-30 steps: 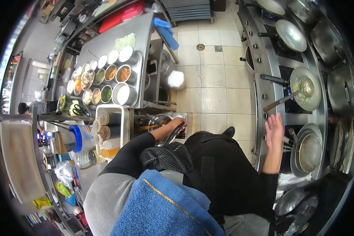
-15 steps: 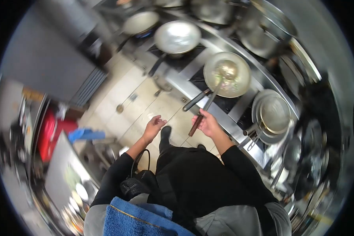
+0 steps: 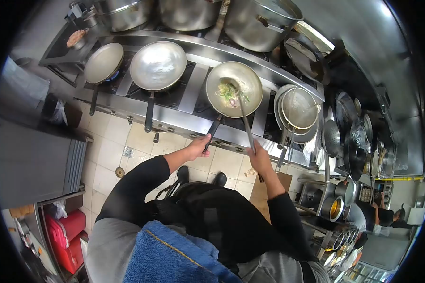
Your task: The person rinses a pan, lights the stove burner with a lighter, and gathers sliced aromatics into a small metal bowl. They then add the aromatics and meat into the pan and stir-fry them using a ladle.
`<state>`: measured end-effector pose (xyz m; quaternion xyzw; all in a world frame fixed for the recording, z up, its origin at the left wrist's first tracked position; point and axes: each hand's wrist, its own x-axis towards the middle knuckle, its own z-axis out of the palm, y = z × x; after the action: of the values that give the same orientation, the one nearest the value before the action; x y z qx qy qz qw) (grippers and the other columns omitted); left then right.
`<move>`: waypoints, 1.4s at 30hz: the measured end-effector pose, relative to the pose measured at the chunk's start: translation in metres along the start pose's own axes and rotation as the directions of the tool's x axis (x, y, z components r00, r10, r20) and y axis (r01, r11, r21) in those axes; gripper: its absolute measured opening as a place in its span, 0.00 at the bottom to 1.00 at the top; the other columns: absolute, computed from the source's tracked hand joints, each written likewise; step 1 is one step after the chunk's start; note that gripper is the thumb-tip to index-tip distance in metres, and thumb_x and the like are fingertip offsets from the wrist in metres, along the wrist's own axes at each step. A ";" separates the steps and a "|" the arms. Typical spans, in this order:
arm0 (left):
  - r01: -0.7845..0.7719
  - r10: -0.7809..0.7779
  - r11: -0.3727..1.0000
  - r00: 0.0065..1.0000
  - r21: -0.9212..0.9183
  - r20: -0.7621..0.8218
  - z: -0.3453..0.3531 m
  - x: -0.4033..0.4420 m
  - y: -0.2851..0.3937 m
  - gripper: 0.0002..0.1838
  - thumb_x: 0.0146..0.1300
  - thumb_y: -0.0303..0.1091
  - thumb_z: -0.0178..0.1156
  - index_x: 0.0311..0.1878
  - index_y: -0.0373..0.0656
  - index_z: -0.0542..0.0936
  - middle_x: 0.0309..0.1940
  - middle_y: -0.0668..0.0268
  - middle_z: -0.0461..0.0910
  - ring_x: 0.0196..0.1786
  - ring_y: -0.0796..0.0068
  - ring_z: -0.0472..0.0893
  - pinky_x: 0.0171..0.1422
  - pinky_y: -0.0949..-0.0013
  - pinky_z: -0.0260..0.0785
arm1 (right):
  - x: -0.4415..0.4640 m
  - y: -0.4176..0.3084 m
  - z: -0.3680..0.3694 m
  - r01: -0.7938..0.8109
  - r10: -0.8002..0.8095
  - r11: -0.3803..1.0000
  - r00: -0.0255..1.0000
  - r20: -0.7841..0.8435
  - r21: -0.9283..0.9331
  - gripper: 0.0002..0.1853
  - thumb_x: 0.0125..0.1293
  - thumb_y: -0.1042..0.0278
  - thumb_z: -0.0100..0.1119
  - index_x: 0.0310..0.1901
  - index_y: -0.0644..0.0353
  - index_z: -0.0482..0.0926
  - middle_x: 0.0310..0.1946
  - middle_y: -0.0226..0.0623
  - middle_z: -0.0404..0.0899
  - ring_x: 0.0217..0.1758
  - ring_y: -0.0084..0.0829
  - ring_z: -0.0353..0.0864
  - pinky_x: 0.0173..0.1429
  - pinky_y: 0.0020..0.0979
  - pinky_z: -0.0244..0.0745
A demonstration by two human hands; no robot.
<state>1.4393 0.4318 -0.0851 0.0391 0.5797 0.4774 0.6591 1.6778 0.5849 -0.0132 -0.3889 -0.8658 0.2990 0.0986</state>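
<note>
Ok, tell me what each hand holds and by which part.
The left hand holds the pan by its handle; the right hand holds the ladle by its handle.

Smooth metal wok, matt handle, metal ladle, rough cloth towel.

Three pots at the back; two pans to the left, the leftmost over a blue flame; one strainer on stacked pans at right; one drain in the floor.
</note>
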 end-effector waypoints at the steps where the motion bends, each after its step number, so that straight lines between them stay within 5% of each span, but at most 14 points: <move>1: 0.003 -0.003 1.000 1.000 -0.001 -0.010 -0.004 -0.005 0.002 0.26 0.71 0.62 0.49 0.46 0.45 0.75 0.29 0.71 0.69 0.25 0.81 0.70 0.32 0.73 0.71 | -0.016 -0.011 -0.004 0.003 -0.003 1.000 1.000 0.006 0.008 0.27 0.69 0.60 0.57 0.66 0.61 0.67 0.39 0.65 0.80 0.46 0.63 0.80 0.48 0.51 0.75; 4: -0.225 0.237 0.964 0.969 0.142 -0.072 -0.018 -0.027 0.005 0.28 0.71 0.61 0.49 0.44 0.40 0.75 0.25 0.71 0.68 0.19 0.81 0.67 0.24 0.74 0.65 | -0.063 -0.071 -0.047 -0.136 0.123 0.988 0.980 0.155 0.078 0.27 0.68 0.60 0.58 0.66 0.61 0.67 0.42 0.66 0.79 0.48 0.63 0.79 0.51 0.50 0.75; 6: -0.235 0.254 0.956 0.962 0.174 -0.099 -0.021 -0.045 0.003 0.28 0.72 0.60 0.49 0.44 0.40 0.75 0.25 0.71 0.68 0.20 0.81 0.67 0.24 0.74 0.65 | -0.084 -0.083 -0.061 -0.521 0.368 0.809 0.811 0.456 0.273 0.27 0.67 0.61 0.58 0.65 0.62 0.68 0.41 0.65 0.80 0.47 0.62 0.80 0.50 0.49 0.76; 9: -0.263 0.288 0.940 0.953 0.216 -0.097 -0.020 -0.058 0.007 0.25 0.73 0.56 0.51 0.45 0.39 0.76 0.26 0.70 0.70 0.21 0.82 0.68 0.25 0.75 0.66 | -0.077 -0.026 -0.046 -0.075 0.074 0.997 0.985 0.154 -0.002 0.26 0.67 0.62 0.58 0.64 0.63 0.69 0.38 0.62 0.81 0.41 0.61 0.82 0.45 0.47 0.78; 13: -0.278 0.303 0.942 0.945 0.187 -0.124 -0.022 -0.062 -0.005 0.19 0.74 0.47 0.53 0.49 0.38 0.76 0.33 0.68 0.76 0.27 0.81 0.74 0.35 0.76 0.74 | -0.038 0.024 -0.048 0.004 -0.002 1.000 0.997 -0.071 0.021 0.25 0.69 0.63 0.57 0.64 0.67 0.70 0.36 0.52 0.84 0.37 0.42 0.86 0.44 0.38 0.78; 19: -0.275 0.289 0.957 0.940 0.097 -0.183 -0.025 -0.057 -0.019 0.16 0.72 0.38 0.57 0.54 0.36 0.77 0.38 0.66 0.79 0.36 0.77 0.82 0.44 0.74 0.79 | -0.045 0.001 -0.054 -0.214 0.120 0.931 0.944 0.307 0.294 0.22 0.73 0.64 0.53 0.64 0.64 0.69 0.21 0.29 0.72 0.17 0.21 0.70 0.24 0.27 0.67; 20: -0.278 0.290 0.957 0.931 0.082 -0.221 -0.025 -0.057 -0.017 0.15 0.71 0.37 0.58 0.53 0.36 0.77 0.37 0.66 0.79 0.37 0.76 0.82 0.43 0.74 0.78 | -0.055 -0.018 -0.063 -0.241 0.151 0.926 0.943 0.297 0.292 0.21 0.70 0.61 0.55 0.60 0.62 0.72 0.25 0.42 0.75 0.26 0.34 0.75 0.36 0.38 0.74; 25: -0.241 0.273 0.960 0.917 0.142 -0.290 -0.031 -0.062 -0.023 0.15 0.70 0.37 0.59 0.54 0.37 0.78 0.40 0.66 0.80 0.40 0.75 0.82 0.46 0.74 0.76 | -0.081 -0.037 -0.089 -0.554 0.333 0.743 0.793 0.510 0.375 0.22 0.69 0.62 0.57 0.61 0.62 0.71 0.28 0.46 0.79 0.28 0.42 0.80 0.37 0.41 0.75; 28: -0.267 0.308 0.948 0.911 0.175 -0.274 -0.036 -0.053 -0.030 0.15 0.70 0.36 0.59 0.55 0.38 0.77 0.43 0.67 0.80 0.43 0.75 0.82 0.49 0.72 0.75 | -0.047 0.012 -0.056 0.026 -0.030 0.998 0.998 0.064 0.063 0.19 0.66 0.65 0.58 0.56 0.63 0.74 0.36 0.60 0.80 0.42 0.60 0.81 0.45 0.48 0.75; 32: -0.301 0.317 0.948 0.890 0.100 -0.327 -0.035 -0.056 -0.028 0.16 0.67 0.33 0.59 0.55 0.38 0.77 0.40 0.67 0.80 0.38 0.77 0.81 0.43 0.75 0.73 | 0.003 0.021 -0.054 -0.001 0.011 0.993 0.996 -0.088 0.118 0.18 0.67 0.64 0.57 0.54 0.65 0.74 0.37 0.61 0.80 0.44 0.61 0.80 0.48 0.47 0.75; 35: -0.244 0.237 0.970 0.912 0.022 -0.335 -0.032 -0.060 -0.024 0.16 0.66 0.34 0.60 0.55 0.40 0.77 0.42 0.68 0.80 0.39 0.78 0.81 0.44 0.74 0.72 | 0.011 0.018 -0.046 -0.063 0.067 0.995 0.996 -0.054 0.083 0.15 0.70 0.62 0.55 0.50 0.65 0.76 0.29 0.51 0.81 0.31 0.50 0.82 0.37 0.41 0.76; 37: -0.246 0.232 0.969 0.916 -0.002 -0.329 -0.032 -0.062 -0.022 0.16 0.66 0.34 0.60 0.55 0.41 0.77 0.42 0.68 0.80 0.40 0.77 0.80 0.45 0.74 0.72 | 0.002 0.001 -0.048 -0.451 0.263 0.745 0.876 0.405 0.491 0.13 0.73 0.59 0.52 0.47 0.62 0.76 0.22 0.34 0.74 0.18 0.28 0.73 0.23 0.30 0.69; 38: -0.245 0.223 0.969 0.919 -0.030 -0.324 -0.034 -0.064 -0.021 0.16 0.66 0.34 0.60 0.55 0.42 0.78 0.42 0.69 0.81 0.40 0.77 0.80 0.45 0.74 0.72 | -0.016 -0.019 -0.053 -0.414 0.220 0.733 0.895 0.388 0.540 0.12 0.75 0.59 0.50 0.45 0.59 0.76 0.20 0.23 0.65 0.15 0.15 0.62 0.16 0.22 0.59; 42: -0.250 0.221 0.966 0.928 -0.060 -0.301 -0.036 -0.072 -0.020 0.16 0.66 0.34 0.60 0.56 0.43 0.77 0.42 0.68 0.81 0.41 0.77 0.80 0.46 0.74 0.72 | -0.053 -0.025 -0.055 -0.514 0.219 0.606 0.841 0.495 0.607 0.12 0.73 0.60 0.52 0.46 0.60 0.76 0.19 0.26 0.68 0.15 0.19 0.67 0.18 0.25 0.63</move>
<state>1.4317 0.3544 -0.0566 0.0055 0.6378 0.5811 0.5054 1.7207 0.5573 0.0491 -0.4269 -0.5786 0.6949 0.0126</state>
